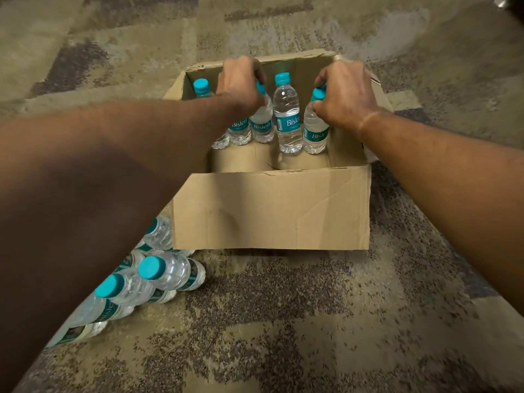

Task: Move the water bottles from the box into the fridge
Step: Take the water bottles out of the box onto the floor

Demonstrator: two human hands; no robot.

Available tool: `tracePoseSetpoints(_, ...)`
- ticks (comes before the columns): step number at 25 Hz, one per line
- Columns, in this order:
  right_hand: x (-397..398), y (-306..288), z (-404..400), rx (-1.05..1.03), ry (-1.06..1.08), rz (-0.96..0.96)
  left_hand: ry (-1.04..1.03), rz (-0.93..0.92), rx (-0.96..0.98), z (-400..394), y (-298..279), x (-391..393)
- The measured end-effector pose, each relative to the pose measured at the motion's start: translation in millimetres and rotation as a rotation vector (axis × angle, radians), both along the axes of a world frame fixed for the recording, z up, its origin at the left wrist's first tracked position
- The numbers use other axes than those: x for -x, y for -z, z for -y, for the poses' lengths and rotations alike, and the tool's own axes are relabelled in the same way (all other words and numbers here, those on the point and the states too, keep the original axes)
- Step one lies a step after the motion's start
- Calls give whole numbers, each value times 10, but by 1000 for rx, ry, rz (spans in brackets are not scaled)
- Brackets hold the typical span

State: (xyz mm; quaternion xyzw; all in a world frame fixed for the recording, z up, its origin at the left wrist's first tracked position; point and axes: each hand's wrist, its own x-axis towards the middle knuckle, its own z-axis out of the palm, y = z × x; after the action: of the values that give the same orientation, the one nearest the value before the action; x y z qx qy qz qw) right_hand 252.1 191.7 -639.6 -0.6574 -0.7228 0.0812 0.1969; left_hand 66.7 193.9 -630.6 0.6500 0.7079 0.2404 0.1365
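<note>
An open cardboard box (272, 211) sits on a mottled brown and tan carpet (312, 321), its tall near wall standing between the viewer and the bottle bases. Inside, along the far half, a row of upright water bottles with teal caps is visible: at least six can be counted, though the left forearm covers some. The left hand (241, 80) curls over the cap of one bottle (262, 123) left of centre; the right hand (344, 95) grips the neck of the rightmost bottle (314, 134). Between them one bottle (287, 117) stands free, and another cap (202, 87) shows at the far left corner. Outside, near left of the box, about five more bottles (170, 272) lie on the carpet.
</note>
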Motion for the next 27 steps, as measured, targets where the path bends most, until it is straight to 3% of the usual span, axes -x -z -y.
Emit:
tracePoseSetpoints(9,-104,-115,333,-74,-23,-127,12,178,-65,249,-28,71)
tracePoseSetpoints(21,75,-1373,846,-232,-192,-375,103,558,-252,993,-1183,396)
tracePoseSetpoints(27,243,-1762,1360,-105,-379,-494,175,586,-252,1610,-1548,602)
